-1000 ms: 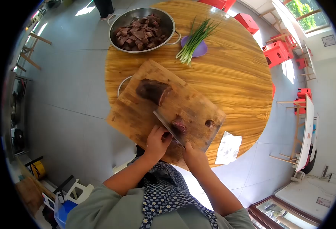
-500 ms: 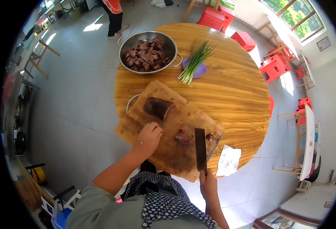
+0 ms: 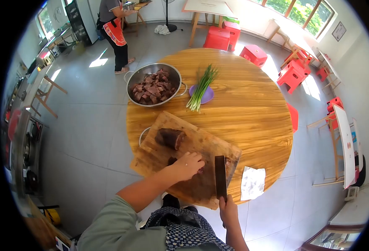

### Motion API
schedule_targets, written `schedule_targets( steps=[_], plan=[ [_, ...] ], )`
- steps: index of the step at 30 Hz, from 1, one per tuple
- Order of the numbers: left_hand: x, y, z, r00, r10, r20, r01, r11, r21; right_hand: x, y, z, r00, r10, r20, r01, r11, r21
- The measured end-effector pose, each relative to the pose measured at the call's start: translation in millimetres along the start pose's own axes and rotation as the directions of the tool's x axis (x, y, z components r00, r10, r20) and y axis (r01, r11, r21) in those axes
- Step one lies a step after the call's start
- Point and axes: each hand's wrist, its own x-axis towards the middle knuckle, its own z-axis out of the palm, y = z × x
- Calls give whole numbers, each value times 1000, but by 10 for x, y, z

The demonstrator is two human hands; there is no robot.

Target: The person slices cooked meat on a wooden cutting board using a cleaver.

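Observation:
In my right hand (image 3: 229, 210) is the handle of a cleaver (image 3: 220, 178), its broad dark blade over the right part of the wooden cutting board (image 3: 201, 140). My left hand (image 3: 188, 165) is closed over a small piece of dark red meat (image 3: 201, 170), mostly hidden under the fingers. Just left of that hand lies another dark scrap (image 3: 172, 160). A large dark chunk of meat (image 3: 170, 138) rests farther up the board. Beyond the blade, a small bit (image 3: 228, 160) sits near the board's right edge.
On the round wooden table (image 3: 251, 113) stand a metal basin (image 3: 130, 90) of cut meat and a purple plate (image 3: 208, 95) under green onions (image 3: 203, 88). White paper (image 3: 252, 184) lies at the right edge. Red stools (image 3: 293, 75) and a person in a red apron (image 3: 114, 31) are beyond.
My left hand has moved right onto the small meat piece, uncovering a dark scrap. The cleaver stays roughly in place over the board. The view has tilted up, showing more of the room.

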Motion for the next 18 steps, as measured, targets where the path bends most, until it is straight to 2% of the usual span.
schedule_targets(
  steps=[2,3,6,7,9,10,11,12,13,15,16,18],
  plan=[
    [37,194,-242,973,-92,214,44,974,221,-17,-13,-27,998,58,22,-58,998,11],
    [67,205,-209,970,-77,230,28,978,208,6,-41,-48,995,94,35,-95,995,24],
    [196,234,-226,858,-272,436,201,959,202,21,-60,-92,993,114,35,-116,992,50],
    [229,201,-182,855,-268,443,196,960,202,41,-66,-98,993,113,39,-115,992,53],
    [276,117,-29,907,-288,308,273,958,90,64,-58,-118,992,116,50,-118,992,46],
    [279,86,20,906,-287,311,272,958,90,71,-61,-125,995,96,39,-98,993,60],
    [263,56,66,973,-216,86,208,973,97,68,-60,-123,997,76,31,-78,994,74],
    [245,63,68,982,-128,-142,146,982,119,62,-49,-115,996,78,35,-81,994,77],
    [198,110,86,982,-129,-139,146,982,121,64,-35,-109,997,68,29,-70,994,80],
    [51,291,157,871,-396,-290,406,913,-28,74,-5,-97,998,59,18,-61,994,87],
    [-11,363,239,872,-396,-286,406,913,-27,68,8,-92,999,53,14,-54,996,74],
    [-85,430,386,718,-534,-447,514,839,-176,84,44,-63,999,41,9,-41,997,66]
  ],
)
